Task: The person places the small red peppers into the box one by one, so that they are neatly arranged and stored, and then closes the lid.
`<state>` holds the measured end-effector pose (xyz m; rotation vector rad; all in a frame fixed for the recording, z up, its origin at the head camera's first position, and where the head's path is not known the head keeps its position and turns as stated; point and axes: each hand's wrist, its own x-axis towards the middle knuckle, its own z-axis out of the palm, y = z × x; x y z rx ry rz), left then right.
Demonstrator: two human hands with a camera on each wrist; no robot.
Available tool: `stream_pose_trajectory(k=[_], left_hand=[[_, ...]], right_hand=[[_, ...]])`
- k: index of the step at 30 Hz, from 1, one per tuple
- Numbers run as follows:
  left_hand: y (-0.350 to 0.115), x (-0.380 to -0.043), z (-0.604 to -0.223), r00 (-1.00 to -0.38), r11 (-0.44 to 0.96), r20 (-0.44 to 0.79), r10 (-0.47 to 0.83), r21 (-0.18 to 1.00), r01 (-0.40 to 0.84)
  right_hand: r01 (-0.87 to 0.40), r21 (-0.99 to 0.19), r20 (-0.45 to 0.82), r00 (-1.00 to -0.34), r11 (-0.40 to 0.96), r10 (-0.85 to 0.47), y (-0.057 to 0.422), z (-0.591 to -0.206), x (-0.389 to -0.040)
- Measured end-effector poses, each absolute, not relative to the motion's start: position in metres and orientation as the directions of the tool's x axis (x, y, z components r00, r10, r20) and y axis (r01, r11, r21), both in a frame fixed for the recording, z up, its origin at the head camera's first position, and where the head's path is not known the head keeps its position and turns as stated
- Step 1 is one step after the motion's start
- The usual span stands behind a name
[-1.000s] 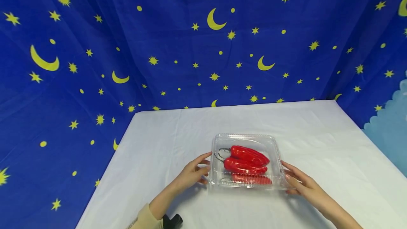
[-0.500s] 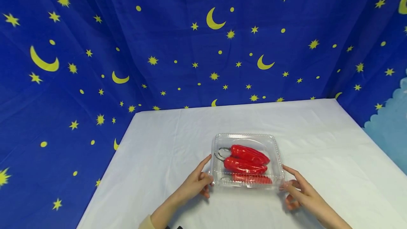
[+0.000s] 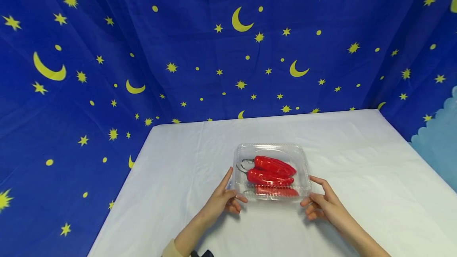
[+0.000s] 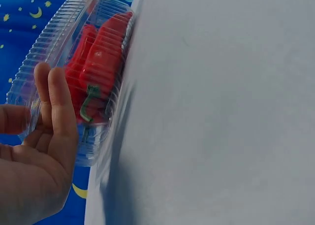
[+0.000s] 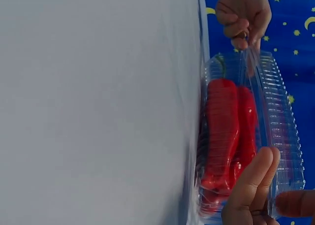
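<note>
A clear plastic clamshell container (image 3: 271, 150) with ribbed walls sits toward the middle of the white table. Inside lie three long red peppers (image 3: 273, 165) with thin dark green stems, seen through the lid. My left hand (image 3: 219, 201) grips the container's front left corner, index finger stretched along its left side. At the front right corner my right hand (image 3: 328, 201) holds the rim, its index finger along the right side. In the left wrist view, the left thumb and fingers (image 4: 61, 102) stand on either side of the rim. The right wrist view shows right fingers (image 5: 253, 183) against the ribbed wall.
A white cloth covers the table (image 3: 185, 154). Blue curtains (image 3: 200, 43) with yellow moons and stars hang behind it and along both sides. A small black object (image 3: 206, 253) shows near the left sleeve (image 3: 171, 250) at the bottom edge.
Both hands first shifted their grip toward the container's front corners. Since then the container has moved slightly away and to the left with the hands.
</note>
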<state>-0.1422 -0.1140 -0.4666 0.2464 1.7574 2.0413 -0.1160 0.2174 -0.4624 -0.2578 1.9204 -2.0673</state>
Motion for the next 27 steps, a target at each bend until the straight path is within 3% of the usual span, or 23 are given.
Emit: stream_pose_trajectory(k=[27], left_hand=[[-0.115,-0.146,-0.473,-0.946,-0.151,-0.048,0.32,0.983,-0.101]], right_hand=[[0.035,-0.988,0.015,-0.945,-0.147,-0.327,0.205,-0.468,-0.137]])
